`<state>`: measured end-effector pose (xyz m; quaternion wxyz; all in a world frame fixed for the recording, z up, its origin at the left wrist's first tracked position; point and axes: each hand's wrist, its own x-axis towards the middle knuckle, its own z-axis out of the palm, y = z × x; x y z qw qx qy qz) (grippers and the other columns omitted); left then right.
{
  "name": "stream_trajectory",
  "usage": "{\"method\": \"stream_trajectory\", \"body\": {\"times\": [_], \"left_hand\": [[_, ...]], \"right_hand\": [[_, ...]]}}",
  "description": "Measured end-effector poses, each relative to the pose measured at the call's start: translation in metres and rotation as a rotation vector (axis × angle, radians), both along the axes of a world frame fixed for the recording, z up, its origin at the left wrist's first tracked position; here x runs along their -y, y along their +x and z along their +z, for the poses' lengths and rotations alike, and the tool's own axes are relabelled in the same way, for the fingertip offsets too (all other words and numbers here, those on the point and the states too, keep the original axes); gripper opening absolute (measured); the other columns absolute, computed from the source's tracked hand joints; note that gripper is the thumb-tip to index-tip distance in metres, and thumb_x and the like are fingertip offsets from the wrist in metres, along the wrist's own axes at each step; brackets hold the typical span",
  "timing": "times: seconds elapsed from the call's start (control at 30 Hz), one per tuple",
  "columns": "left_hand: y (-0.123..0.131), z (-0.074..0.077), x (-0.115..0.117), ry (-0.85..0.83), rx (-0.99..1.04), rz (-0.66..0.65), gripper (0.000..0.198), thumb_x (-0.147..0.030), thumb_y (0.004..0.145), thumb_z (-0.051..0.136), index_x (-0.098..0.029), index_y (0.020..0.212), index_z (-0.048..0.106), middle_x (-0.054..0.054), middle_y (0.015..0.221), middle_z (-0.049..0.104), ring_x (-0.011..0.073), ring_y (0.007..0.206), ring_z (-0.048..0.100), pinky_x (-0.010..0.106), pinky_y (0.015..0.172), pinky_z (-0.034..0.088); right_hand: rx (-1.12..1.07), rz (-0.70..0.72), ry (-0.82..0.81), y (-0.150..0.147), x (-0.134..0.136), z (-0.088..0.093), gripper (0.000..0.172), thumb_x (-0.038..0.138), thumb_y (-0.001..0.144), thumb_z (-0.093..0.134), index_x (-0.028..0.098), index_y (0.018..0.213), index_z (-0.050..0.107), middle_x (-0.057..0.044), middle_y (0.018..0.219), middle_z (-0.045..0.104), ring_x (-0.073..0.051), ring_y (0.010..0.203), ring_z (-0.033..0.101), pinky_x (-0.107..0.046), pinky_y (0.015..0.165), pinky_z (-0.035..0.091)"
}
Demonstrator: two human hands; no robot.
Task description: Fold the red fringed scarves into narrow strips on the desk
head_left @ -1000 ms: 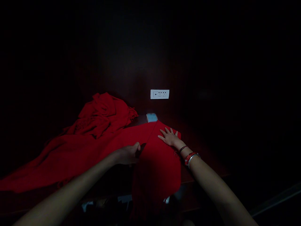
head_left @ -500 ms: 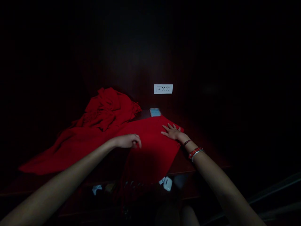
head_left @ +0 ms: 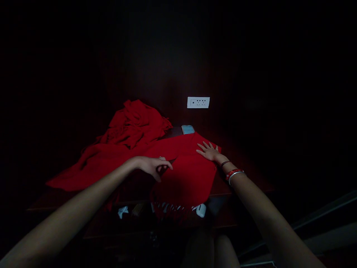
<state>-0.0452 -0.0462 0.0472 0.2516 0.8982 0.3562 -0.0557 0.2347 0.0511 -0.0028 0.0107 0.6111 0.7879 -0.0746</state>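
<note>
A red fringed scarf (head_left: 184,178) lies partly spread over a dark wooden surface, its fringed end hanging over the front edge. To the left and back, the red fabric is heaped in a crumpled pile (head_left: 134,124). My right hand (head_left: 208,152) rests flat on the scarf near its right edge, fingers spread. Over the middle of the scarf is my left hand (head_left: 157,166), its thumb and index finger apart, with no fabric visibly gripped. A small crease shows in the cloth beside its index fingertip.
A white wall socket (head_left: 198,102) is on the dark back panel. Below it lies a blurred light-blue packet (head_left: 187,129). On a lower shelf are a white earbud case (head_left: 200,210) and a crumpled white tissue (head_left: 122,212). My knees show at the bottom.
My left hand's fingers have spread from a more curled pose. The scarf's left corner has drawn inward and its fringed front end lies differently. My right hand stays flat on the cloth.
</note>
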Motion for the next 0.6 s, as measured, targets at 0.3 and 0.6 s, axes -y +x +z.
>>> {"method": "stream_trajectory", "body": {"times": [0.3, 0.6], "left_hand": [[0.038, -0.027, -0.017, 0.326, -0.017, 0.026, 0.06, -0.058, 0.071, 0.036, -0.034, 0.124, 0.021, 0.001, 0.134, 0.011, 0.0293, 0.12, 0.006, 0.049, 0.092, 0.009], [0.042, -0.025, -0.044, 0.314, 0.069, 0.164, 0.058, -0.06, 0.074, 0.021, -0.031, 0.124, 0.024, 0.0, 0.134, 0.017, 0.0196, 0.12, 0.013, 0.038, 0.095, 0.013]], "right_hand": [[0.024, -0.011, -0.034, 0.012, 0.007, 0.002, 0.069, 0.071, 0.065, 0.01, 0.038, 0.126, 0.009, 0.001, 0.136, 0.001, -0.031, 0.12, -0.003, -0.056, 0.089, 0.001], [-0.031, 0.001, 0.027, 0.007, -0.003, 0.012, 0.067, 0.068, 0.068, 0.008, 0.033, 0.125, 0.019, -0.001, 0.134, 0.014, -0.03, 0.12, 0.006, -0.058, 0.087, 0.005]]}}
